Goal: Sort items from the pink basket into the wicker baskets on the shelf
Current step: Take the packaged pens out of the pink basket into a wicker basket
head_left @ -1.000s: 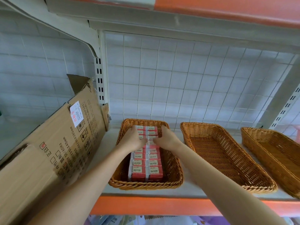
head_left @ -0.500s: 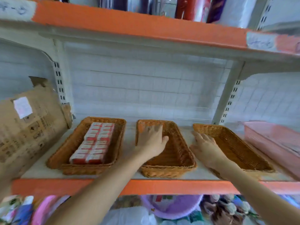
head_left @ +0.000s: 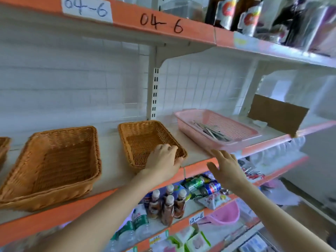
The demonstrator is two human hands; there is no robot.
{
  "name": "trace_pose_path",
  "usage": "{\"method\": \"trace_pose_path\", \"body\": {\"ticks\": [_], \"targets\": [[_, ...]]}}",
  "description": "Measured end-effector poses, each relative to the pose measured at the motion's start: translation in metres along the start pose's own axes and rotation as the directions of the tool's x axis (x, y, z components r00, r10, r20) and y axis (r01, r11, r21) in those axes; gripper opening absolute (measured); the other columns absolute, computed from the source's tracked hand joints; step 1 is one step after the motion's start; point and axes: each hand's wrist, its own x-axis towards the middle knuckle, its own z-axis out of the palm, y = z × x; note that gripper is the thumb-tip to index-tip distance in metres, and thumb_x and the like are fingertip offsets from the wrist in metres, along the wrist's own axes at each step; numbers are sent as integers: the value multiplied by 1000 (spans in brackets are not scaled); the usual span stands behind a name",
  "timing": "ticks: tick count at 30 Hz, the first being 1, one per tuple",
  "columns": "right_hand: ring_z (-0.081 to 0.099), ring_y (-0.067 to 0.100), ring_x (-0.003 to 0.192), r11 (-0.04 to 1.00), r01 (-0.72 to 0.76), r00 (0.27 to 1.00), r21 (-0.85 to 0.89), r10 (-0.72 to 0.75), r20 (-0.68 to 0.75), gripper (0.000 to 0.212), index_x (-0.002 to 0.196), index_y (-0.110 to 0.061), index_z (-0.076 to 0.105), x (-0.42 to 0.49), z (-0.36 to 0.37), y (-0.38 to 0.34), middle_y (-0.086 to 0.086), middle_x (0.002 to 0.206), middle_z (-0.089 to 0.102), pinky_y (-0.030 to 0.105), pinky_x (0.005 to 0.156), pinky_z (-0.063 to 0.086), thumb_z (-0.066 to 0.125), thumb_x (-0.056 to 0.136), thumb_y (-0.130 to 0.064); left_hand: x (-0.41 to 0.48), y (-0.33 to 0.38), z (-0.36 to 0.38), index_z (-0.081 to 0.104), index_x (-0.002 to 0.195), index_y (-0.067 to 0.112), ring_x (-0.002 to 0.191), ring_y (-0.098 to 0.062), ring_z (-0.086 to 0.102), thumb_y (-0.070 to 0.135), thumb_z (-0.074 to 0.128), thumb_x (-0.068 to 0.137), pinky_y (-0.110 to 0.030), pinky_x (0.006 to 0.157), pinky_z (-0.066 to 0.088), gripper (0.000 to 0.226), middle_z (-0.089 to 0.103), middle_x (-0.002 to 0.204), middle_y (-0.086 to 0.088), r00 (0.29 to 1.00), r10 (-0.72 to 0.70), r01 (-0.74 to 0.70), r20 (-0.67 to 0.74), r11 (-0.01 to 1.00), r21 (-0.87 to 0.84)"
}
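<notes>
**A:** Which step is in hand?

**B:** The reach for the next pick, I'd judge. The right hand point(head_left: 225, 168) hangs in the air just off the front edge of the shelf point(head_left: 111, 153), fingers spread and holding nothing. It points up toward the pink basket point(head_left: 189, 124).

**A:** And the other one?

**B:** The left hand point(head_left: 163, 159) lies on the front right corner of the wicker basket point(head_left: 140, 128), fingers curled over the rim. It looks as if it is steadying that basket as the target. The two hands are apart, with bare shelf edge between them.

**A:** Where are the things to sort?

**B:** In the pink basket, towards the right end of the shelf, close to the front edge. Some slim metallic items point(head_left: 212, 130) lie in a loose heap on its floor. They are too blurred to name. The wicker basket stands just beside it on the left, not touching, and looks empty. So does the larger wicker basket point(head_left: 54, 135) further left.

**A:** What does the next move call for?

**B:** The right hand has to clear the pink rim and come down into the heap. Then it needs a fingertip pinch, because thin pieces lying flat and crossed are awkward to lift singly. After that comes a short carry left over both rims.
</notes>
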Motion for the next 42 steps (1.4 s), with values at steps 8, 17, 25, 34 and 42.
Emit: {"method": "trace_pose_path", "body": {"ticks": [8,17,25,34,42], "targets": [[37,35,123,994,-108,986,-8,106,-130,44,134,-11,44,57,-21,62,15,134,46,36,102,25,50,93,-25,93,31,20,49,128,13,122,-27,43,40,39,97,-35,97,39,43,51,130,-8,993,115,-115,-25,993,-19],[27,30,135,980,-200,978,-24,198,-65,49,140,-18,36,141,-31,106,7,146,35,38,109,23,46,94,-32,191,43,33,47,132,11,125,-28,42,39,38,97,-39,100,41,45,44,140,-10,987,159,-159,8,987,-17],[47,25,121,993,-86,982,-80,98,163,40,131,-14,48,193,-30,133,8,133,51,34,100,38,47,94,-29,235,63,52,48,131,12,122,-24,42,36,40,98,-39,99,39,42,51,131,-7,991,130,-129,21,991,-43],[50,22,118,987,158,924,9,-151,352,38,128,-12,51,253,-19,159,6,132,53,33,99,41,50,93,-26,251,89,74,53,75,7,85,-28,58,42,42,96,-29,65,41,42,60,91,-19,960,-96,85,262,995,53],[51,22,118,946,318,876,57,-316,365,37,126,-13,53,285,-14,174,6,129,55,32,99,38,50,93,-27,258,113,80,40,60,14,52,-14,39,27,58,84,-26,47,31,33,38,59,1,900,-287,242,328,955,171]]}}
